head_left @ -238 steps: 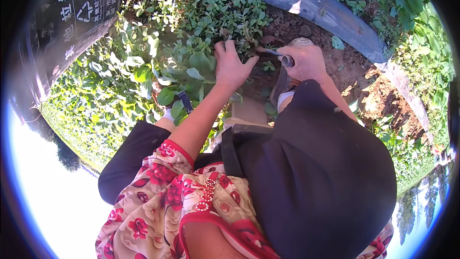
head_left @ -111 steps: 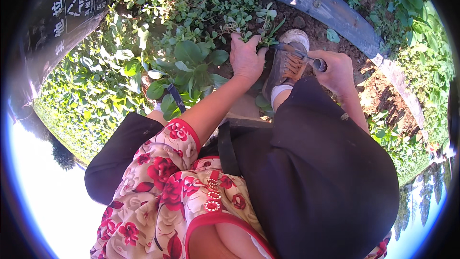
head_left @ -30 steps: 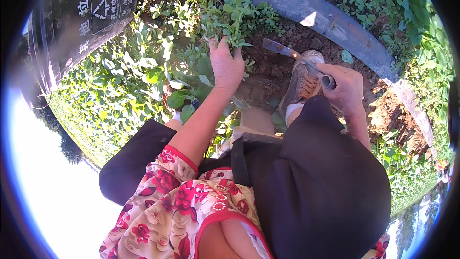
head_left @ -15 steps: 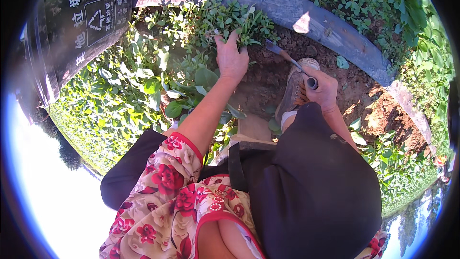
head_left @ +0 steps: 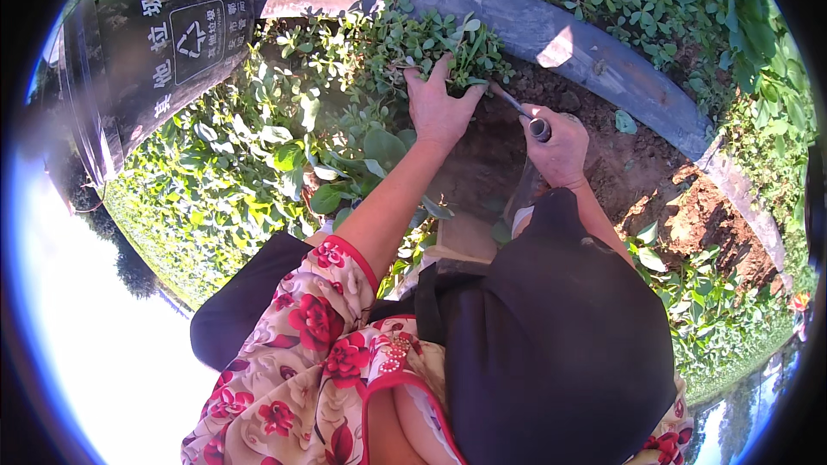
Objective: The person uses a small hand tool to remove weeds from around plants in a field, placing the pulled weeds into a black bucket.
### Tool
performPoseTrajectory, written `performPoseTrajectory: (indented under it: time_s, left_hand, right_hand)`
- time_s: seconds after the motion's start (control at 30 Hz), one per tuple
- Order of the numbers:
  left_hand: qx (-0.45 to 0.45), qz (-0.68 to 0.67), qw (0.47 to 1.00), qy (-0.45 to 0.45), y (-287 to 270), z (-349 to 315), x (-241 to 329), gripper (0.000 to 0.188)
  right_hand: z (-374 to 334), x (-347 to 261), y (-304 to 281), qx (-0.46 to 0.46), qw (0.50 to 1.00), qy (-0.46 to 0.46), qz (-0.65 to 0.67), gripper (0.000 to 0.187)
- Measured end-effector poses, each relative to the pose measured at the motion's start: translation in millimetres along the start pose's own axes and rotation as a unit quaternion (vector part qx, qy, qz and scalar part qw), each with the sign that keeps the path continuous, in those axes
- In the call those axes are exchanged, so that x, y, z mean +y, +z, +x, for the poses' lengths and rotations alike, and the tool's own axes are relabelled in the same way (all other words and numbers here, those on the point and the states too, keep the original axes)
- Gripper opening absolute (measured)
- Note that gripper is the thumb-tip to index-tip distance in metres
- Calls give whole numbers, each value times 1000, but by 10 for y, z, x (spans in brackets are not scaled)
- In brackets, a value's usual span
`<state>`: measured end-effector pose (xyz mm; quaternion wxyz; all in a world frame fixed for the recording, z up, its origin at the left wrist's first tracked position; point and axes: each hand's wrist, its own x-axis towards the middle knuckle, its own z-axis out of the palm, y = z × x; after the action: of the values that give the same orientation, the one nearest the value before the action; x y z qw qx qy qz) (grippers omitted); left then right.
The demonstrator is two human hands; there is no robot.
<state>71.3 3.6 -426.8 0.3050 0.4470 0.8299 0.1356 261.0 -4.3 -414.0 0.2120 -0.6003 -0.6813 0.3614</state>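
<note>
My left hand (head_left: 441, 109) is at a clump of leafy green weeds (head_left: 431, 43), its fingers pushed in among the stems and its thumb out to the right. Some fingertips are hidden by leaves. In my right hand (head_left: 560, 146) is a narrow-bladed hand weeding tool (head_left: 540, 129), its round handle end facing me. The blade points up and left to the base of the clump, close to my left thumb, and its tip is partly hidden. Bare brown soil (head_left: 594, 142) lies around the tool. Below my right hand, a shoe is mostly covered by hand and knee.
A curved grey strip of edging (head_left: 603, 56) arcs across the far side, with low plants beyond it. At the far left lies a black plastic bag or bin (head_left: 164, 52) with white print. Broad-leaved plants (head_left: 383, 146) grow beside my left forearm. My dark-clothed knee (head_left: 560, 327) rises at the lower right.
My right hand has moved left and slightly up, bringing the tool's blade nearer the base of the weeds. My left hand has shifted slightly right, its thumb stretched further out. The view has shifted slightly.
</note>
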Motion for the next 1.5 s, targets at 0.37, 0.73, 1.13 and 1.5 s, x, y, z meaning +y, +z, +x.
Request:
performPoseTrajectory:
  time_s: [0.37, 0.73, 1.13, 1.5]
  left_hand:
    - [62, -12, 996, -57, 97, 44, 111, 57]
    - [89, -117, 989, -4, 219, 40, -104, 32]
    - [63, -176, 961, -202, 239, 302, 20, 38]
    - [109, -345, 897, -255, 81, 292, 174, 25]
  right_hand:
    - [130, -126, -55, -54, 985, -149, -69, 24]
    - [269, -500, -77, -167, 958, -179, -149, 18]
    - [139, -492, -214, -153, 942, -240, -179, 28]
    - [26, 2, -330, -25, 997, -53, -49, 34]
